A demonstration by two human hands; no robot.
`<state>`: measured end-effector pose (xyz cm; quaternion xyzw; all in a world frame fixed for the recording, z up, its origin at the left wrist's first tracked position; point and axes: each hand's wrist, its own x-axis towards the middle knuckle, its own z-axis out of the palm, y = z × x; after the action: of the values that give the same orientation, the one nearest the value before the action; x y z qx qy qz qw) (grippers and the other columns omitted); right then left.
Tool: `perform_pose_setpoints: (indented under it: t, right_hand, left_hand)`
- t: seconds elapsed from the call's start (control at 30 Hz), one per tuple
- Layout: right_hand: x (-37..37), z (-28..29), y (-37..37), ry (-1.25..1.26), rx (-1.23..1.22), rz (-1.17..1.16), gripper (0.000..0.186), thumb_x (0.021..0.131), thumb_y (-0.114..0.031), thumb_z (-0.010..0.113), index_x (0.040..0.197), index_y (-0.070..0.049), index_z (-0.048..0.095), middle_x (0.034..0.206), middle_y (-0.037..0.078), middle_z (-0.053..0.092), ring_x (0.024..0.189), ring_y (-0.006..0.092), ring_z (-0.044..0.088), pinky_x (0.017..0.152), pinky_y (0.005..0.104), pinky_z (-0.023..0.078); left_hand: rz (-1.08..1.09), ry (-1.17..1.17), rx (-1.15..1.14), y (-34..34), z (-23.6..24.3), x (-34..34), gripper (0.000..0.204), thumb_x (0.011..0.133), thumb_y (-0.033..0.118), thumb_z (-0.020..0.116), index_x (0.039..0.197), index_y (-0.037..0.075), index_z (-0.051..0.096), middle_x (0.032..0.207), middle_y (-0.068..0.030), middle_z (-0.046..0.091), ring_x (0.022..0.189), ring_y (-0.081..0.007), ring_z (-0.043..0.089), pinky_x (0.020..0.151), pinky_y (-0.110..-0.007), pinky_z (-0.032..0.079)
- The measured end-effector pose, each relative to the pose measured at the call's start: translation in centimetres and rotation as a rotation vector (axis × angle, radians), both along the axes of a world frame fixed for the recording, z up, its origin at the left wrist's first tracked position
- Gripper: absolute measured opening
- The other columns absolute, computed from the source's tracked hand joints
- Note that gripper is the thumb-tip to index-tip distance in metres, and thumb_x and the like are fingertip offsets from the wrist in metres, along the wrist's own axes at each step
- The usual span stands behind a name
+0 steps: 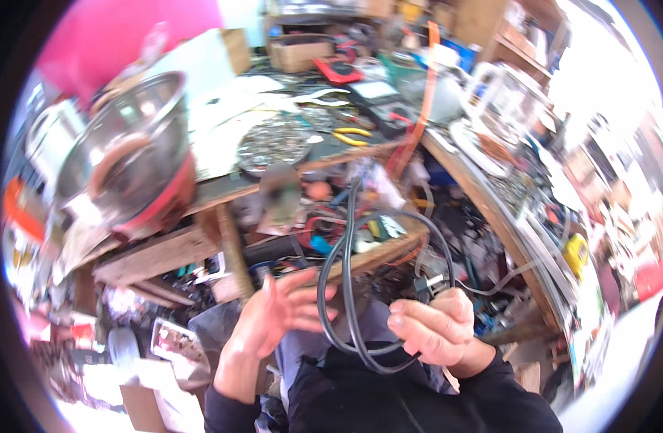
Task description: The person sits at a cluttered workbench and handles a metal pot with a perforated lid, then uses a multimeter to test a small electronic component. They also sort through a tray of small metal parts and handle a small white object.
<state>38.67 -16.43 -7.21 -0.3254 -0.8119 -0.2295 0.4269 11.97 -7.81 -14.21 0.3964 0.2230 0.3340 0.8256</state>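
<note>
A black power cord [351, 289] hangs in loose loops in front of my body. My right hand [436, 326] is closed round it, close to its plug [429, 286], whose metal prongs stick out above the fingers. Just left of the loops is my left hand [284, 315], fingers spread, with nothing in it; whether its fingertips touch the cord I cannot tell.
Ahead stands a cluttered wooden bench with a round dish of small metal parts [274, 143], yellow-handled pliers [352, 136] and a red-and-black device [338, 70]. A large metal bowl [129, 155] is at left. A wooden edge [501, 224] runs along the right.
</note>
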Motion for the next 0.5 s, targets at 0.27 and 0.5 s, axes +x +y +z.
perform_pose_setpoints:
  t: [0.27, 0.5]
  right_hand:
    - [-5.5, -3.0, 4.0, -0.188, -0.013, 0.405, 0.031, 0.074, -0.015, 0.073, 0.104, -0.013, 0.076, 0.098, -0.003, 0.072, 0.067, 0.0075, 0.048, 0.059, 0.0225, 0.035]
    - [-5.4, -3.3, 9.3, -0.265, -0.032, 0.336, 0.03, 0.077, -0.012, 0.069, 0.106, -0.006, 0.07, 0.098, 0.003, 0.068, 0.074, 0.0162, 0.058, 0.066, 0.0308, 0.049]
  left_hand:
    - [0.428, -0.052, -0.043, 4.5, 4.8, -4.0, 0.055, 0.103, 0.025, 0.061, 0.144, -0.006, 0.043, 0.123, -0.0238, 0.066, 0.106, -0.0314, 0.07, 0.092, -0.043, 0.058]
    - [0.714, -0.048, 0.003, 2.1, 3.2, -8.0, 0.033, 0.101, 0.009, 0.062, 0.13, -0.004, 0.055, 0.112, -0.019, 0.07, 0.098, -0.0268, 0.072, 0.086, -0.039, 0.06]
